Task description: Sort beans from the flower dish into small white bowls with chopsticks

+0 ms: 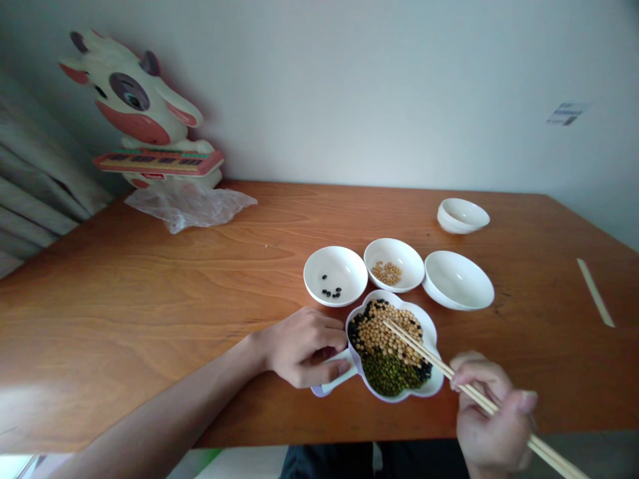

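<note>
My left hand [304, 346] is closed on the handle of a white flower-shaped dish [433, 382] filled with yellow, black and green beans. My right hand [492, 412] grips a pair of wooden chopsticks [439, 364], whose tips rest over the yellow beans in the dish. Behind the dish stand three small white bowls: the left bowl [335, 274] holds several black beans, the middle bowl [394, 265] several yellow beans, and the right bowl [459, 279] looks bare.
A stack of white bowls [462, 215] sits further back on the wooden table [150, 293]. A chopstick wrapper [595, 291] lies at the right. A cow figure [144, 113] and a crumpled plastic bag [190, 203] stand at the back left by the wall.
</note>
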The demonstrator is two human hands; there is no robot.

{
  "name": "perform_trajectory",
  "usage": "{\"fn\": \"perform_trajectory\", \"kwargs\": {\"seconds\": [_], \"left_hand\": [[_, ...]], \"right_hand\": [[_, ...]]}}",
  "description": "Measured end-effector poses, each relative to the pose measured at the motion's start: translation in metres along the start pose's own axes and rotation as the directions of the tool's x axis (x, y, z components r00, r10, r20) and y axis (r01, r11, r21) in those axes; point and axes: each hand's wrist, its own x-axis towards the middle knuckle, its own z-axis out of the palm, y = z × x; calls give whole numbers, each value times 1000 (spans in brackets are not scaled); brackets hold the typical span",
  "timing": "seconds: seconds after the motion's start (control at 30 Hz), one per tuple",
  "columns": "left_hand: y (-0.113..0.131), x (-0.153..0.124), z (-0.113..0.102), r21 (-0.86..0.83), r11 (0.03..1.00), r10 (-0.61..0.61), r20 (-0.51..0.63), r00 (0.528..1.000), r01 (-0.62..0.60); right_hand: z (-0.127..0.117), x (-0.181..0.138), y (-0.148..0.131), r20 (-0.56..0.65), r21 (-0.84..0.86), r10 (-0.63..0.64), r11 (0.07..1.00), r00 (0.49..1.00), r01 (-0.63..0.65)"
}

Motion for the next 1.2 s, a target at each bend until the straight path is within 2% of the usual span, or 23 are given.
{"fn": "perform_trajectory", "kwargs": {"seconds": [0.13, 0.23, 0.37, 0.43, 0.57, 0.67, 0.8, 0.9, 1.2], "left_hand": [[2, 1, -1, 1, 1000, -13, 7, 1000, 13], [2, 1, -2, 6, 1000, -18, 14, 1000, 18], [2, 0, -1, 11, 1000, -18, 19, 1000, 18], [1, 0, -1, 12, 1000, -21, 22, 1000, 21], [1, 0, -1, 13, 1000, -16, 12, 1000, 16], [1, 0, -1, 17, 1000, -3, -3, 1000, 3], [2, 1, -1, 9, 1000, -2, -2, 1000, 2], [2, 1, -1, 12, 1000, -6, 7, 1000, 6], [1, 0, -1, 14, 1000, -5, 14, 1000, 5]], "right_hand": [[-8, 6, -2, -27, 76, -102, 992, 994, 104], [-15, 15, -6, -108, 150, -190, 967, 976, 205], [-5, 37, -9, -261, 129, -356, 908, 897, 398], [9, 50, -9, -339, 84, -317, 927, 886, 364], [22, 59, -9, -279, 61, -224, 966, 934, 250], [4, 41, -7, -203, 95, -175, 976, 963, 198], [-34, 7, -5, -22, -20, -66, 998, 998, 66], [-45, -8, -6, -8, -95, 33, 995, 999, -33], [-9, -8, -13, -8, -116, -38, 993, 999, 37]]}}
